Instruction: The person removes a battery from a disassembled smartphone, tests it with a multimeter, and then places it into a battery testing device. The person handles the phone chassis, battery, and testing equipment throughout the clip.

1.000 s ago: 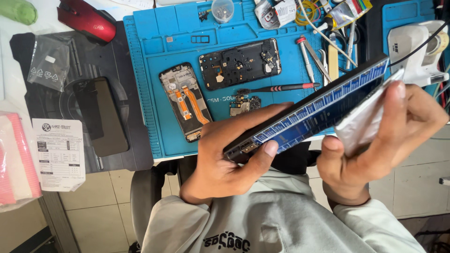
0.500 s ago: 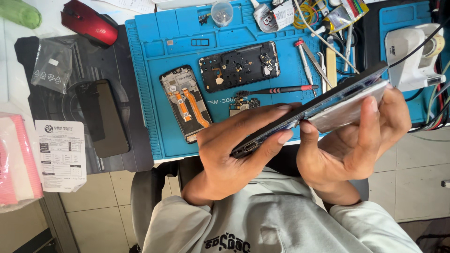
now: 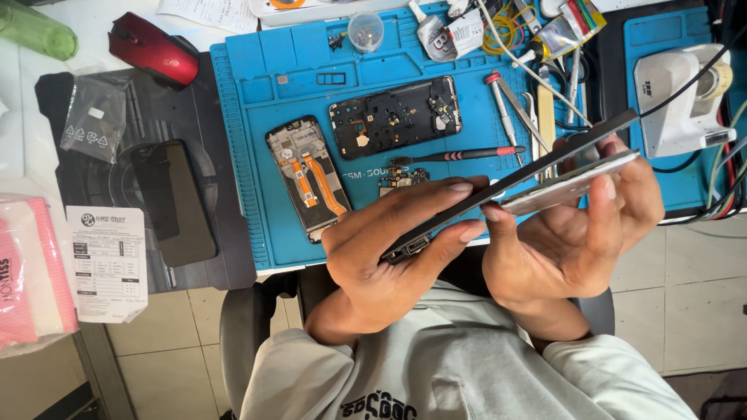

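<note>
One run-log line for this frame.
left hand: grips phone lower end | right hand: peeling silvery panel off it | behind: blue mat

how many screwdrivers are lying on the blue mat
2: a red-tipped black screwdriver lying flat below the black phone frame, and a silver one with a red cap to its right. Others may hide in the tool clutter.

Bare blue repair mat [image 3: 257, 155] lies open along its left strip and near edge, wide enough for a hand to pass. Its middle is blocked by the opened phone frame [image 3: 307, 177], the black midframe [image 3: 395, 117], a small circuit board [image 3: 402, 179] and a red-tipped screwdriver [image 3: 459, 155]. The far right corner is crowded with tweezers, cables [image 3: 506, 31] and a white tool stand [image 3: 677, 97]. Left of the mat, a dark phone [image 3: 173, 202] and red mouse [image 3: 152, 48] take up room.
</note>
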